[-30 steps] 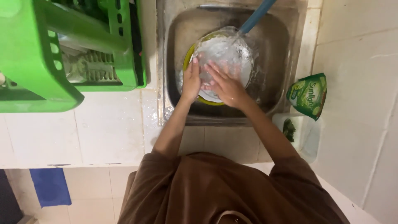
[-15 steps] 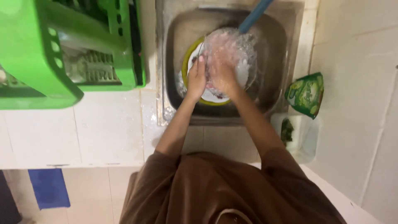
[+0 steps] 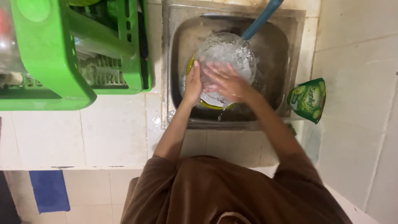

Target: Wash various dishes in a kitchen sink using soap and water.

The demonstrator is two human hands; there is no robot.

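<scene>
Over a square stainless-steel sink (image 3: 286, 62), both hands on a round clear glass dish (image 3: 226, 56) held tilted under running water. Left hand (image 3: 193, 85) clasped on the dish's left edge, fingers pressed together and curled round the rim. Right hand (image 3: 226, 81) laid flat across the dish's face, fingers (image 3: 213, 70) spread. Beneath the dish, a yellow-green round plastic bowl (image 3: 207, 103) in the basin. Above, a blue plastic spout (image 3: 261, 18) angled toward the dish. Left of the sink, a bright green slatted plastic drying rack (image 3: 54, 74) on the white tiled table (image 3: 112, 132). Right of the sink, a green soap pouch (image 3: 309, 99) standing against the wall.
</scene>
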